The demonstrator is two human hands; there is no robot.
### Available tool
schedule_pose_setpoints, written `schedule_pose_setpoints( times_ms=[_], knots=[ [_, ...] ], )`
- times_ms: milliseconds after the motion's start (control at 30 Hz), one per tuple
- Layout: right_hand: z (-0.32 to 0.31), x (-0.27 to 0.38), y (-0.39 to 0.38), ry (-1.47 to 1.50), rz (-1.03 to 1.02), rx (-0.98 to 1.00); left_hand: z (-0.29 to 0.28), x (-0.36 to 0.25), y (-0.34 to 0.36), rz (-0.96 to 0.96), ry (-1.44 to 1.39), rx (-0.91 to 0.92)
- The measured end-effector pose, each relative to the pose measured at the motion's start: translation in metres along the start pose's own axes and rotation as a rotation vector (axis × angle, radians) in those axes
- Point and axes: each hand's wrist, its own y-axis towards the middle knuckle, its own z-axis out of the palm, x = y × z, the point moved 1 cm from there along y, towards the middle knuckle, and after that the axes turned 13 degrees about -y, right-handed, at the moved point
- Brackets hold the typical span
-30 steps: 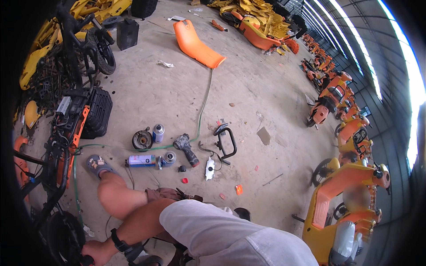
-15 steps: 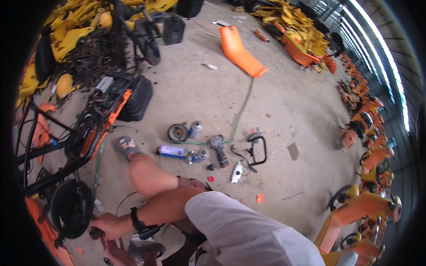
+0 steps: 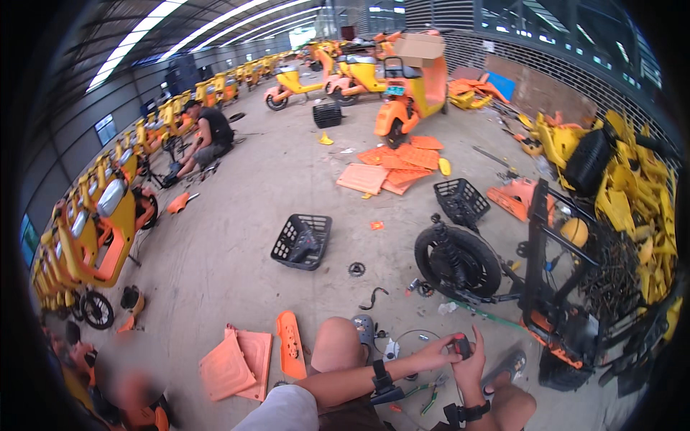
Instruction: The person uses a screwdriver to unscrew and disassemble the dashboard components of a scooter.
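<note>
Roof strips [image 3: 208, 25]: burnt out to white; daylight is let in through them between 10 and 12 o'clock.
Wall window [image 3: 106, 129] at 10 o'clock: washed pale blue by outside light.
Silvery seat cover [image 3: 111, 197] at 9 o'clock: a bright highlight is caught.
Concrete floor [image 3: 230, 244]: evenly, softly lit; only faint shadows are cast.
Glass panes [image 3: 582, 47] at 2 o'clock: dim, crossed by pale streaks.
Hands [image 3: 436, 353] at 5 o'clock: rendered fairly clearly, fine detail softened.
Smeared patch [image 3: 133, 366] at 8 o'clock: heavily blurred.
Fisheye rim: straight edges are bowed, corners blackened.
</note>
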Motion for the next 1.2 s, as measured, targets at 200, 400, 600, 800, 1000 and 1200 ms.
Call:
schedule_pose_setpoints(
  times_ms=[200,400,600,800,1000,1200],
  knots=[
    [0.011,0.004,-0.003,-0.053,-0.062,0.068,0.002,0.004,-0.014,-0.183,-0.048,0.034],
    [0.009,0.007,0.009,-0.07,-0.103,0.09,0.001,-0.017,-0.007,-0.137,-0.036,0.007],
    [0.002,0.017,0.007,-0.058,-0.048,0.086,-0.006,-0.052,-0.005,-0.221,0.074,0.22],
    [0.002,0.004,0.008,0.354,0.117,0.104,-0.024,-0.044,-0.008,-0.147,-0.066,0.225],
    [0.0,0.016,0.007,0.454,0.127,0.075,-0.021,-0.045,-0.013,-0.323,-0.268,0.085],
    [-0.007,0.011,0.009,0.476,0.028,0.079,-0.013,-0.049,-0.006,-0.455,-0.459,0.075]
  ],
)
